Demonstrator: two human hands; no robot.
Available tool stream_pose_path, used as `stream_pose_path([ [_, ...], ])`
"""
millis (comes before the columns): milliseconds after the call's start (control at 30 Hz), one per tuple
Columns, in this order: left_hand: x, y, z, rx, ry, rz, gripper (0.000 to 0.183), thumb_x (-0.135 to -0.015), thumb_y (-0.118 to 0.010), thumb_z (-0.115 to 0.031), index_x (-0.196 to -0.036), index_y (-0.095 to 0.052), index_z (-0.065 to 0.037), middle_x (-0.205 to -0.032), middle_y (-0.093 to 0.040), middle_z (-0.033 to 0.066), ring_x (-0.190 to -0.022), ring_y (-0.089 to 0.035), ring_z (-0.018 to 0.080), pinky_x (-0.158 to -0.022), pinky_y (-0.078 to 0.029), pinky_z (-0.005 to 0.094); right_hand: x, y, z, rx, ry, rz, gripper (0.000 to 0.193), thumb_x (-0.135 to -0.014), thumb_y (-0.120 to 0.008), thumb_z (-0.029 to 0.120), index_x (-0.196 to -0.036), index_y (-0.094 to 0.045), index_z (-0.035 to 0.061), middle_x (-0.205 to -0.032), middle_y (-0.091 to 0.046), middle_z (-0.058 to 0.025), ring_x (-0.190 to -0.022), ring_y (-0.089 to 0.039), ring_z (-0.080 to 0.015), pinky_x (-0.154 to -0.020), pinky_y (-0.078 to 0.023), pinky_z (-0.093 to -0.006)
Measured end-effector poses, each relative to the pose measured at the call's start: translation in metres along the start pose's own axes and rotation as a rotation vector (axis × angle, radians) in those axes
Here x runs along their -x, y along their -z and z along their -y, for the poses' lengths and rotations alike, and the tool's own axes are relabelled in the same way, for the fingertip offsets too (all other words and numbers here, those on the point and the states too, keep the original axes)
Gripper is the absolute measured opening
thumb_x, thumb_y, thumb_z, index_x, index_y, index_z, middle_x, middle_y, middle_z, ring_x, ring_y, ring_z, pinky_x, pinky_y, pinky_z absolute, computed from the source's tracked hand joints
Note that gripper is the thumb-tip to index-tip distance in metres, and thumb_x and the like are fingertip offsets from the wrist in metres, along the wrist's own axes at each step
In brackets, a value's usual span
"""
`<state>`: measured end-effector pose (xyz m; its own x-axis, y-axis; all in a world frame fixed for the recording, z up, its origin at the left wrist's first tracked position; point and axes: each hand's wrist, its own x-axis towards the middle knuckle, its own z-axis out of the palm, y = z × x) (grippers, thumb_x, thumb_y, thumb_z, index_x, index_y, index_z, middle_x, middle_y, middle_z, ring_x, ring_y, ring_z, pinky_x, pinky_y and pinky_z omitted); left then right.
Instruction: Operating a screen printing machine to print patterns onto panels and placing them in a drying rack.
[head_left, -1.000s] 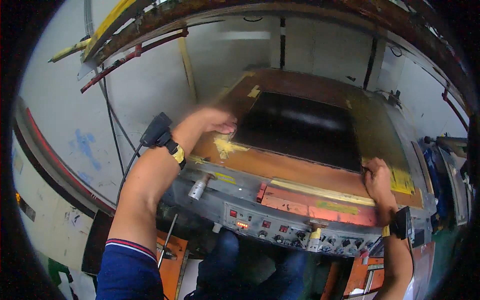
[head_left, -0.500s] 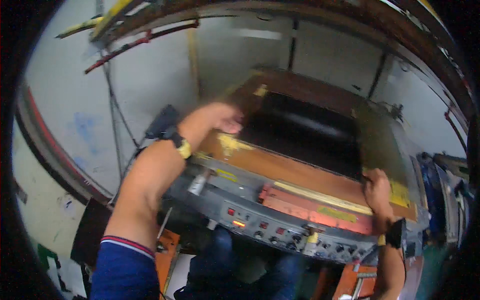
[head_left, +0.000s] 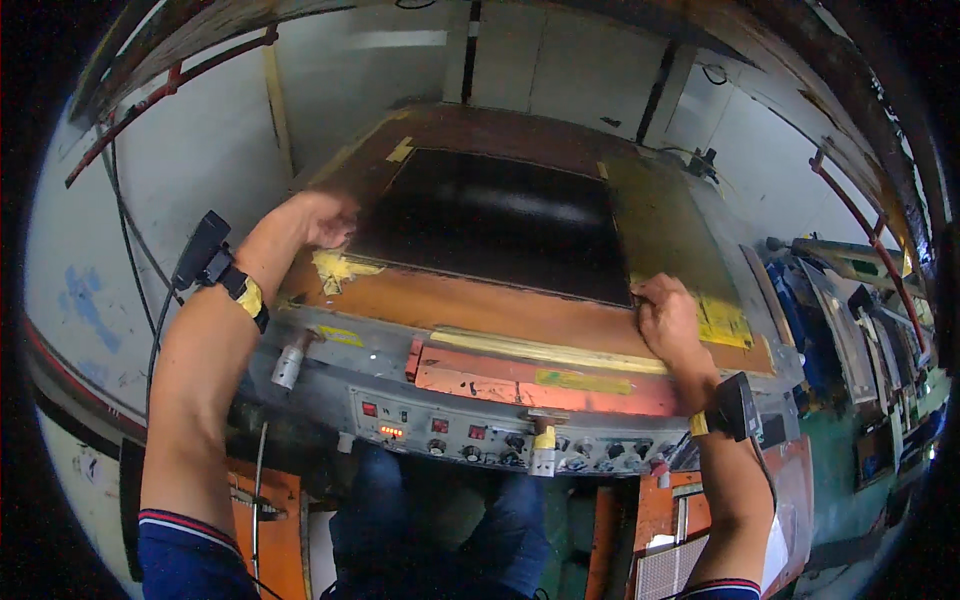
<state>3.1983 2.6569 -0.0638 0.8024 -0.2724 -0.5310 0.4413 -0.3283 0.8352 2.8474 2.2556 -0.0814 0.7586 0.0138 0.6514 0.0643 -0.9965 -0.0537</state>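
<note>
A black rectangular sheet [head_left: 490, 222] lies flat on the brown bed of the machine [head_left: 470, 310]. My right hand [head_left: 670, 318] is at the sheet's near right corner, its fingers curled and pinching the edge there. By the left edge is my left hand [head_left: 328, 218], its fingers bent and smeared by motion; whether they grip the sheet is hidden. Yellow tape [head_left: 342, 268] is stuck on the bed just below my left hand. A yellow-stained strip [head_left: 665, 230] borders the sheet on the right.
Along the bed's front edge runs a reddish bar [head_left: 530, 380] with a pale yellow strip behind it. A control panel [head_left: 500, 438] with knobs and red switches is below. Boards and frames [head_left: 860, 320] lean at the right. Red rods [head_left: 170, 90] hang at the upper left.
My view has turned to the right, so the machine sits farther left in it. My left hand stays by the sheet's left edge and my right hand at its near right corner.
</note>
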Motion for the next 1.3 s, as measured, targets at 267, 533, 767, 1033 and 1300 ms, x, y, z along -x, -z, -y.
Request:
stream_pose_path([
  [267, -0.014, 0.007, 0.021, 0.093, -0.419, -0.132, 0.006, -0.088, -0.056, -0.015, -0.092, -0.058, -0.011, -0.079, -0.053, -0.0003, -0.068, -0.047, 0.0131, -0.059, -0.043, 0.0261, -0.003, -0.006, 0.001, -0.034, -0.016, -0.007, 0.02, -0.069, -0.056, 0.0, -0.085, -0.068, 0.0031, -0.083, -0.061, -0.0167, -0.082, -0.057, -0.0359, -0.075, -0.047, -0.0425],
  [533, 0.046, -0.003, 0.045, 0.103, -0.7, -0.186, 0.01, -0.087, -0.055, -0.01, -0.089, -0.06, -0.002, -0.073, -0.051, -0.0006, -0.066, -0.044, 0.0081, -0.06, -0.035, 0.0242, -0.006, -0.013, -0.012, -0.219, -0.337, -0.107, 0.024, -0.075, -0.052, 0.007, -0.092, -0.067, 0.0002, -0.093, -0.063, -0.0225, -0.091, -0.059, -0.0388, -0.082, -0.047, -0.0435],
  [767, 0.06, 0.009, 0.068, 0.261, -0.783, -0.21, 0.01, -0.087, -0.056, -0.009, -0.09, -0.062, -0.003, -0.068, -0.049, -0.0038, -0.061, -0.042, 0.0069, -0.056, -0.034, 0.0238, -0.062, -0.068, -0.052, -0.188, -0.335, 0.257, 0.035, -0.089, -0.044, 0.019, -0.115, -0.06, 0.0015, -0.118, -0.056, -0.025, -0.106, -0.055, -0.0365, -0.105, -0.032, -0.0393],
  [1033, 0.046, 0.013, 0.065, 0.135, -0.683, -0.095, 0.01, -0.086, -0.059, -0.009, -0.091, -0.063, -0.001, -0.077, -0.059, 0.0028, -0.069, -0.052, 0.0129, -0.064, -0.044, 0.0289, -0.075, -0.041, -0.039, -0.73, -0.891, 0.115, 0.03, -0.092, -0.048, 0.031, -0.108, -0.063, 0.0111, -0.079, -0.059, -0.0011, -0.07, -0.056, -0.0113, -0.062, -0.046, -0.0269],
  [1300, 0.031, 0.027, 0.026, -0.251, -0.508, 0.019, 0.019, -0.088, -0.06, -0.017, -0.105, -0.062, -0.007, -0.088, -0.062, 0.0039, -0.079, -0.056, 0.0139, -0.069, -0.043, 0.0285, -0.075, -0.056, -0.056, -0.383, -0.62, -0.076, 0.027, -0.091, -0.054, 0.025, -0.101, -0.064, 0.0024, -0.088, -0.064, -0.0089, -0.076, -0.057, -0.0212, -0.069, -0.046, -0.0374],
])
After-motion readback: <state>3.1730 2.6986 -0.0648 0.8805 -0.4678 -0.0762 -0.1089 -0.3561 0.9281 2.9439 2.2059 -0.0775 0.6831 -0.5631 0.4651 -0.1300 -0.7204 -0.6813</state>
